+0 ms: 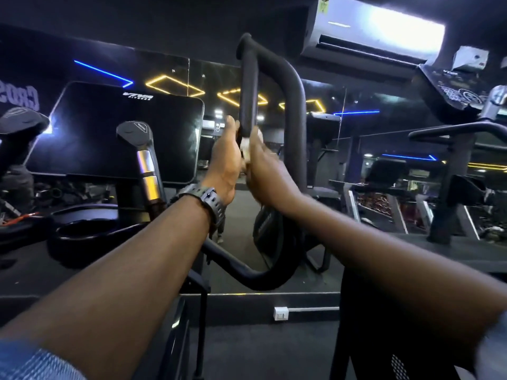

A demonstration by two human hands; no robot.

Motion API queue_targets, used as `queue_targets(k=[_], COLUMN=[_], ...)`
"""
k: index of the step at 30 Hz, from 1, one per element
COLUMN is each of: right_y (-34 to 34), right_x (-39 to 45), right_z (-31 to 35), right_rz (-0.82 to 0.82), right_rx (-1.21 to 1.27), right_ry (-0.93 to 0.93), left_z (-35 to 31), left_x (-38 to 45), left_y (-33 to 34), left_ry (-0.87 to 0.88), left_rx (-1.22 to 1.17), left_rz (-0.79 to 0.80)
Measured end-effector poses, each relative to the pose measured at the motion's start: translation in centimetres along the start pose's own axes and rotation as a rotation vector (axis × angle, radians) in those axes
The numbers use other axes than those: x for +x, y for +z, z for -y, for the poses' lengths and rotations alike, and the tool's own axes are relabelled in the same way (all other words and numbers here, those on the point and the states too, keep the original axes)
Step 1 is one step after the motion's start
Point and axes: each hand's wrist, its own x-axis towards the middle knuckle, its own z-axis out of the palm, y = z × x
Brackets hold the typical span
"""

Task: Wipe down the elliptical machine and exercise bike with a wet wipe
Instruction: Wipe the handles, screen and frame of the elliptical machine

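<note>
My right hand (260, 163) pinches the wipe (245, 146) against the handle (249, 86). Left hand (226, 160) steadies it. The handle's long axis runs toward 12 o'clock above both.

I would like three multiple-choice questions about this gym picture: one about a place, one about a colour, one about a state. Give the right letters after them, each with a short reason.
1. Where is the wristwatch?
A. On the left wrist
B. On the right wrist
C. On the console

2. What colour is the wet wipe?
A. Blue
B. White
C. Yellow

3. What is the state of the console screen?
A. Showing numbers
B. Covered with a towel
C. Dark

Answers:
1 A: the strap sits just below the left hand.
2 B: a white scrap shows between the right hand and the black handlebar.
3 C: the screen is black, with only reflections on it.
</note>
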Motion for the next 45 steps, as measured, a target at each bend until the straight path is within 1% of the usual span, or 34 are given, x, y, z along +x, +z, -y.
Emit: queue_targets(k=[1,3,5,6,7,9,11,13,14,15,17,18,19,20,22,24,27,29,32,34,35,36,38,39,40,41,42,45], right_y=[0.4,0.2,-1.0,-1.9,-2.8,-4.0,-3.8,-2.0,-0.6,0.6,1.5,1.2,0.9,0.5,0.4,2.2,6.5,8.5,10.9,12.7,13.7,15.0,17.0,17.9,18.4,19.4,20.4,23.6], right_x=[-2.9,-7.2,-9.2,-9.5,-9.3,-8.2,-8.3,-10.5,-12.4,-14.2,-16.1,-15.9,-15.3,-14.6,-14.1,-15.5,-18.1,-18.1,-16.6,-15.3,-14.5,-13.8,-12.1,-11.0,-9.7,-8.5,-7.4,-3.9], right_z=[-0.6,-2.4,-4.8,-5.9,-6.9,-7.7,-7.6,-7.8,-7.9,-8.1,-8.5,-8.6,-8.7,-8.6,-8.4,-7.5,-3.9,-1.2,1.4,2.2,2.4,2.5,2.8,3.1,3.5,3.7,3.6,2.5], right_rz=[0.031,-0.035,-0.049,-0.006,0.051,0.105,0.08,0.033,0.028,0.053,0.157,0.193,0.191,0.153,0.053,0.014,0.141,0.24,0.344,0.325,0.325,0.33,0.335,0.339,0.325,0.308,0.367,0.422], right_rx=[-0.132,-0.377,-0.51,-0.549,-0.563,-0.516,-0.443,-0.4,-0.409,-0.443,-0.549,-0.58,-0.591,-0.598,-0.609,-0.645,-0.745,-0.762,-0.807,-0.798,-0.79,-0.787,-0.779,-0.748,-0.69,-0.651,-0.642,-0.572], right_ry=[-0.06,-0.245,-0.402,-0.461,-0.493,-0.474,-0.418,-0.424,-0.484,-0.593,-0.821,-0.885,-0.901,-0.883,-0.787,-0.703,-0.598,-0.484,-0.278,-0.136,-0.069,-0.027,0.001,0.013,0.029,0.033,0.057,-0.035], left_z=[0.5,1.5,2.6,3.3,4.0,5.2,6.4,7.2,8.0,8.5,9.1,9.7,10.2,10.8,11.2,11.5,13.3,14.1,14.6,14.8,14.9,14.8,14.5,14.2,14.1,13.8,13.7,13.5], left_x=[-0.4,-1.8,-3.4,-4.2,-5.0,-5.9,-6.4,-7.0,-7.4,-8.2,-10.3,-11.1,-11.9,-12.3,-12.7,-12.9,-13.1,-13.0,-12.2,-11.4,-11.0,-10.5,-9.5,-8.8,-8.1,-7.6,-7.2,-6.9], left_y=[0.1,0.5,1.1,1.4,1.7,2.1,2.2,2.1,2.0,1.9,1.8,1.7,1.5,1.3,0.5,-0.5,-3.0,-4.8,-6.7,-8.0,-8.6,-9.3,-10.7,-11.3,-11.8,-12.2,-12.5,-13.0], left_ry=[0.002,0.0,0.031,0.063,0.093,0.118,0.109,0.043,0.011,-0.014,-0.056,-0.065,-0.073,-0.07,-0.065,-0.1,-0.181,-0.207,-0.229,-0.23,-0.21,-0.171,-0.081,-0.044,-0.023,-0.013,-0.012,-0.009], left_rx=[0.015,0.039,0.098,0.144,0.184,0.216,0.2,0.139,0.111,0.095,0.137,0.168,0.188,0.197,0.215,0.264,0.393,0.486,0.511,0.53,0.55,0.56,0.558,0.551,0.557,0.581,0.613,0.685], left_rz=[-0.022,-0.072,-0.091,-0.091,-0.089,-0.088,-0.096,-0.077,-0.045,-0.007,0.103,0.175,0.222,0.237,0.23,0.234,0.26,0.264,0.253,0.175,0.096,-0.008,-0.282,-0.394,-0.459,-0.49,-0.503,-0.532])
